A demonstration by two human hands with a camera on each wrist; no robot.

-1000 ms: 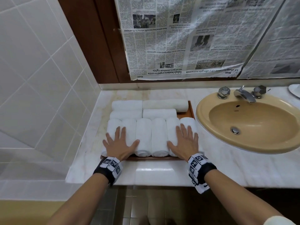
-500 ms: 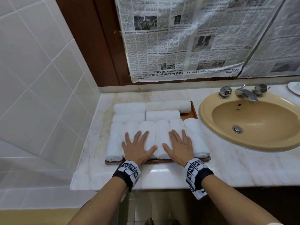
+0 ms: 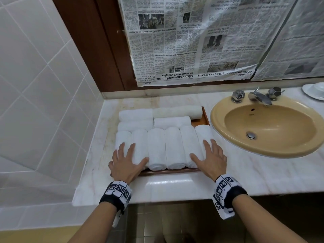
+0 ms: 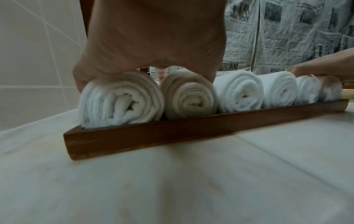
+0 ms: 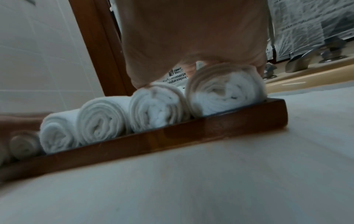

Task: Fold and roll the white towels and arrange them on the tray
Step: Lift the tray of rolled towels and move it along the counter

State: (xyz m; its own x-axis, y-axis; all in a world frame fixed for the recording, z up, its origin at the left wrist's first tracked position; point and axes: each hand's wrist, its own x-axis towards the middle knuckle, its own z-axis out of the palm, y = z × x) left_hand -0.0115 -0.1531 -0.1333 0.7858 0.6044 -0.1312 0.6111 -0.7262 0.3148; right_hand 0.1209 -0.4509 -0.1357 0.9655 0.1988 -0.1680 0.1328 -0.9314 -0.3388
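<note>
A brown wooden tray [image 3: 204,118] on the marble counter holds several rolled white towels [image 3: 172,148]: a front row lying lengthwise and more rolls laid crosswise behind. My left hand [image 3: 127,160] lies flat with spread fingers on the two leftmost front rolls [image 4: 122,98]. My right hand [image 3: 209,157] lies flat on the two rightmost front rolls [image 5: 226,92]. The tray's front rim [image 4: 172,130] shows in both wrist views, with the roll ends above it. Neither hand grips anything.
A tan oval sink [image 3: 270,127] with a chrome tap [image 3: 259,97] sits right of the tray. A white dish [image 3: 315,90] is at the far right. Tiled wall bounds the left; newspaper [image 3: 192,41] covers the wall behind. The counter's front edge [image 3: 168,195] is near my wrists.
Both hands slid outward from the middle rolls to the end rolls of the front row. A second ago they were also on the outer rolls. The view shifted slightly.
</note>
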